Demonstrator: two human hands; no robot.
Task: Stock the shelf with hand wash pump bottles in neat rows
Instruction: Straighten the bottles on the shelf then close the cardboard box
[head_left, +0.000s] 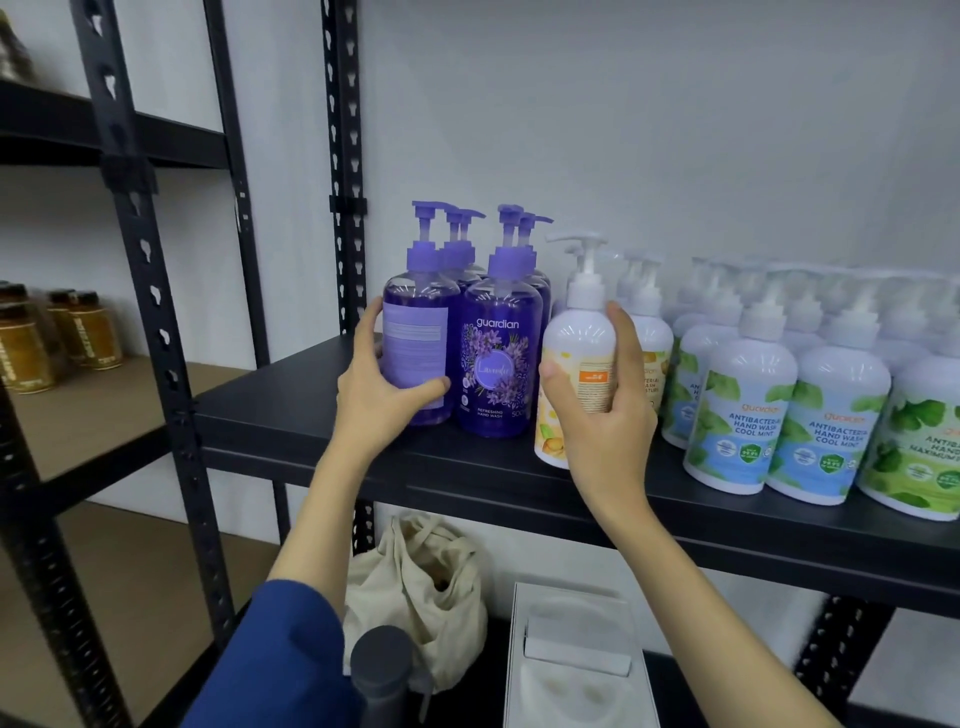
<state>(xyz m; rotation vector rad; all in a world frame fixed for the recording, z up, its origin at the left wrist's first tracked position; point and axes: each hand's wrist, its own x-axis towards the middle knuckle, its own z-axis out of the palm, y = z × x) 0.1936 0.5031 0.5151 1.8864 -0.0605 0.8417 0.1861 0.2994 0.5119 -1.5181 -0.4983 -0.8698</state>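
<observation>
On the lower shelf, below the black shelf (322, 415), a cream cloth bag (415, 587) sags open beside a white box (576, 660); the bag's contents are unclear. On the black shelf, the left hand (379, 389) curls around a purple bottle (418, 338) at the front left, label side turned outward. The right hand (608, 410) grips a white bottle (579, 353) with an orange label, just right of the lavender bottle (498, 358). More purple bottles (519, 249) stand behind. Further right, green-labelled bottles (743, 410) stand in rows reaching back to the wall.
</observation>
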